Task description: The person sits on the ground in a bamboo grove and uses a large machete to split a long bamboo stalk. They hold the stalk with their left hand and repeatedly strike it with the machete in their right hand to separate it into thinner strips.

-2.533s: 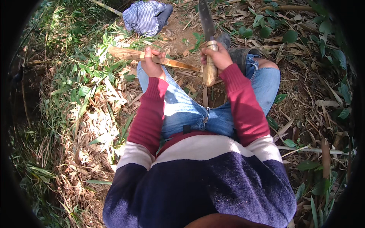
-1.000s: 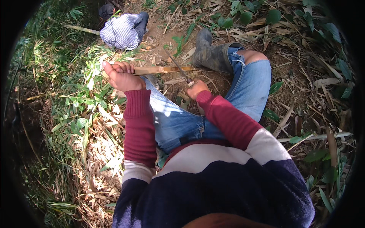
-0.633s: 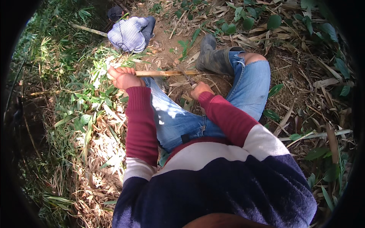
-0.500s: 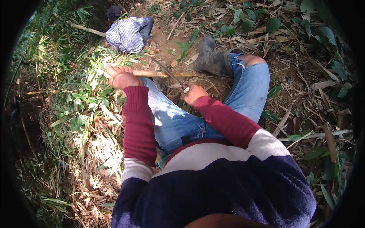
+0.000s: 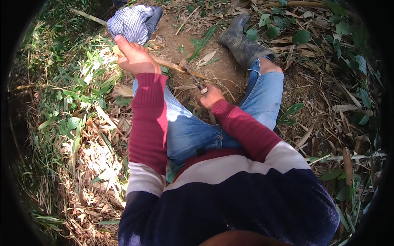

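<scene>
My left hand (image 5: 138, 58) is closed around one end of a split bamboo strip (image 5: 174, 67). The strip slants down to the right, its far end lying just above my right hand (image 5: 211, 96). That hand grips a knife (image 5: 203, 88) by its handle. The dark blade points up and to the left, meeting or crossing the strip near its right end; whether they touch I cannot tell. Both hands are out in front of my spread knees, in jeans (image 5: 186, 127).
A person in a checked shirt (image 5: 130, 24) crouches at the top left, beside a long pole (image 5: 88, 16). My right boot (image 5: 246, 43) rests on bare soil (image 5: 176, 41). Green plants (image 5: 74, 94) and dry leaves (image 5: 102, 151) lie left; a pale stick (image 5: 344, 157) lies right.
My left hand has risen, so the bamboo strip now slopes down to the right instead of lying nearly level. Less of the knife blade shows. My right boot sits higher in view.
</scene>
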Available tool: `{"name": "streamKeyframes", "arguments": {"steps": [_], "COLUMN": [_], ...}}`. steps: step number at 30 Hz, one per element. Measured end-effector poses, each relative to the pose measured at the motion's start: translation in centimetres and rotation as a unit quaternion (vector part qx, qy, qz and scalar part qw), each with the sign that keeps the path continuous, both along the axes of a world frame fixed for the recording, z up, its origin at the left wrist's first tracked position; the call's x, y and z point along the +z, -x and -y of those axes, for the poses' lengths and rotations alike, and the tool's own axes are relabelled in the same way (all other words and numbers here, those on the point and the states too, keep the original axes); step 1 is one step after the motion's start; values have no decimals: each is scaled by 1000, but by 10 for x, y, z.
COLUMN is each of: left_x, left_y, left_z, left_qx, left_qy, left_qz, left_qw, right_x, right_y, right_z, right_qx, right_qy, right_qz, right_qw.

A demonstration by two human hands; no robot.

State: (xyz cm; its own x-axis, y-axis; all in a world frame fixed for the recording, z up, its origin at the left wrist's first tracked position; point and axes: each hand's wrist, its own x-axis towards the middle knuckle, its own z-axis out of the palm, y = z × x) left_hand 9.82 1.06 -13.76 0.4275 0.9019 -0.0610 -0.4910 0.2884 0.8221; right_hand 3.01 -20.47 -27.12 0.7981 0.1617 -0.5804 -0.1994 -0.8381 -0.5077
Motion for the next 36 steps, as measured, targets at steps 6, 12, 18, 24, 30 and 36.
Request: {"name": "streamKeyframes", "arguments": {"steps": [6,12,18,24,30,36], "left_x": [7,-1,-3,13,4,16], "left_y": [-16,-18,-12,-25,-40,-43], "left_z": [-8,-14,-25,-30,-49,-27], "left_qx": [-13,-31,-6,8,9,-4], "left_qy": [-12,-46,-29,-71,-72,-85], "left_qz": [-32,-56,-88,-103,-98,-78], "left_qw": [999,997,996,992,993,993], "right_x": [-84,22,-63,1,-13,-81], "right_y": [-10,-8,-12,-21,-22,-18], "right_z": [28,-6,28,-3,-19,22], "right_qx": [-68,-27,-77,-9,-10,-26], "right_qy": [25,-95,47,-26,-34,51], "right_qz": [-63,-28,-78,-80,-73,-103], "right_qw": [995,995,993,996,997,993]}}
